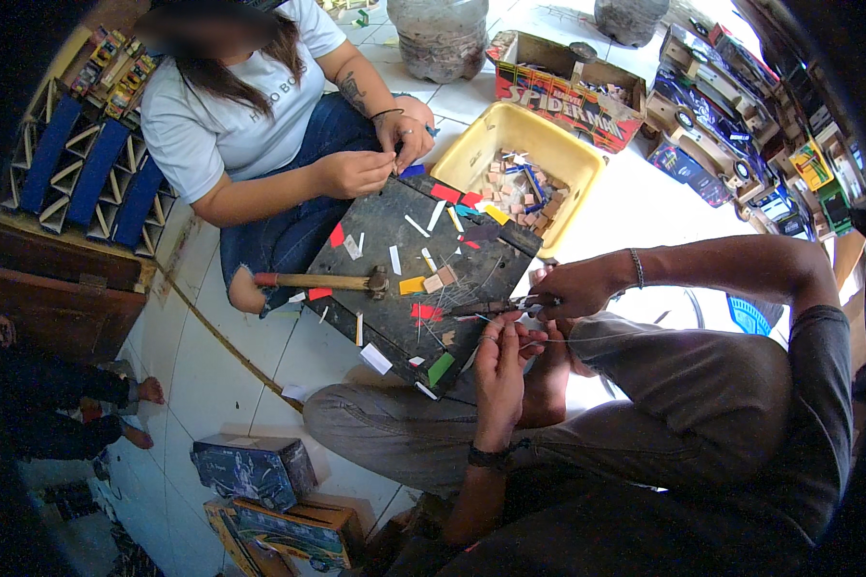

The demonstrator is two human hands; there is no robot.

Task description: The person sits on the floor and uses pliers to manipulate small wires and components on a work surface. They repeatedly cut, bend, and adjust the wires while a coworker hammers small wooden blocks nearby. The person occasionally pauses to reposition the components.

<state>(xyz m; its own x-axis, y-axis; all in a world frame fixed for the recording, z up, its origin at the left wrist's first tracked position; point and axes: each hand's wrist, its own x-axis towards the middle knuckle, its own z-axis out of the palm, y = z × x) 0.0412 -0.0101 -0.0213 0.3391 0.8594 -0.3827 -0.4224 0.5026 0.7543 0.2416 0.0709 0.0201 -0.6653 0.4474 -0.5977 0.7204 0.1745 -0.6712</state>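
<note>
My right hand [570, 287], with a bracelet on the wrist, is closed on a pair of pliers [496, 308] whose jaws point left over the edge of a black work board [394, 317]. My left hand [500, 361] comes up from below and pinches a thin wire [587, 338] just under the pliers. Both hands hover above my crossed legs in grey trousers. Small coloured foam and wood pieces lie scattered on the board.
A wooden-handled hammer [318, 282] lies on the board's left side. A yellow tub [471, 144] of small blocks stands behind it. A person in a white shirt sits opposite, their hands [380, 154] working on something small. Boxes and toy trucks [741, 144] line the right.
</note>
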